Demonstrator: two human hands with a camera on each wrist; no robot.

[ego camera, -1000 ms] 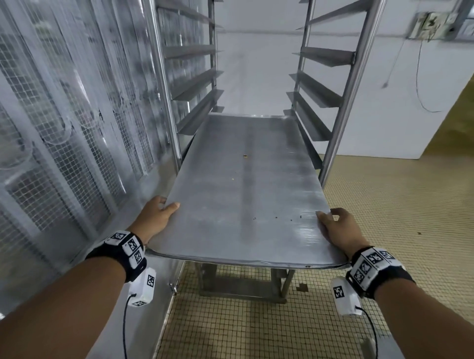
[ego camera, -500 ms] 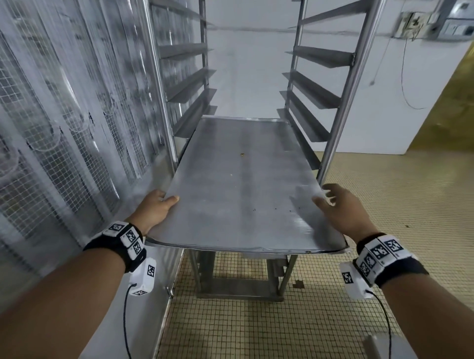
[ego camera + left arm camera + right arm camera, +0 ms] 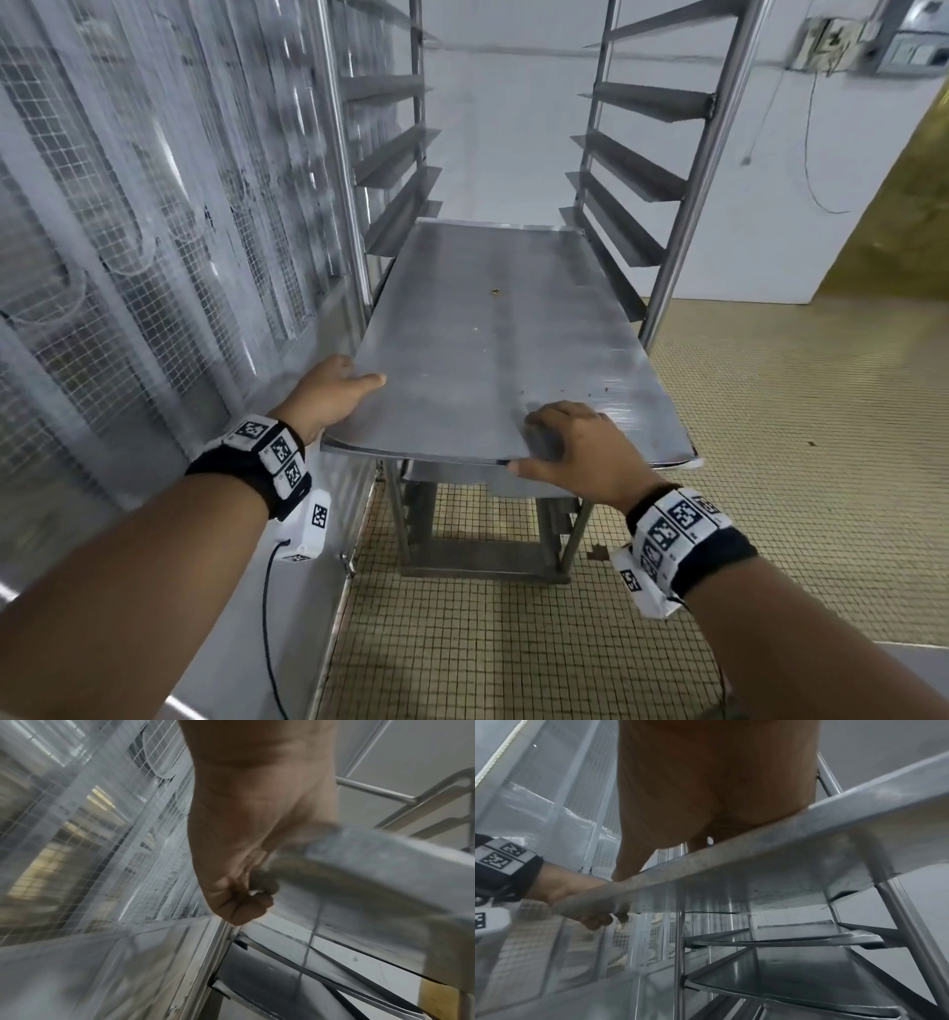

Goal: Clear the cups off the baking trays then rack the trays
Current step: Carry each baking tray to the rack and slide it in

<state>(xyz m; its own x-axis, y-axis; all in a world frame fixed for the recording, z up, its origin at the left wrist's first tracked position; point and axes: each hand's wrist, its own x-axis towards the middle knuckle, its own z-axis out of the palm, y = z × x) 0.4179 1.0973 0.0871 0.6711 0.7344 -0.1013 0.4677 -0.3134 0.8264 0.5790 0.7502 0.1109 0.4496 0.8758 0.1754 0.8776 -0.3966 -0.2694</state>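
Left hand (image 3: 328, 395) gripping tray (image 3: 493, 349) (half-racked)

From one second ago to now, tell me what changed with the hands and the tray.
The right hand let go of the tray's near right corner, lifted, then came down at the middle of its near edge. The tray slid a little deeper into the rack. The left hand kept gripping the near left corner.

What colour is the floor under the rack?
Pale yellow-beige floor of small square tiles with dark grout, clearest in the head view.

one rack (image 3: 683, 169), three trays (image 3: 488, 349) visible, two hands (image 3: 580, 447)
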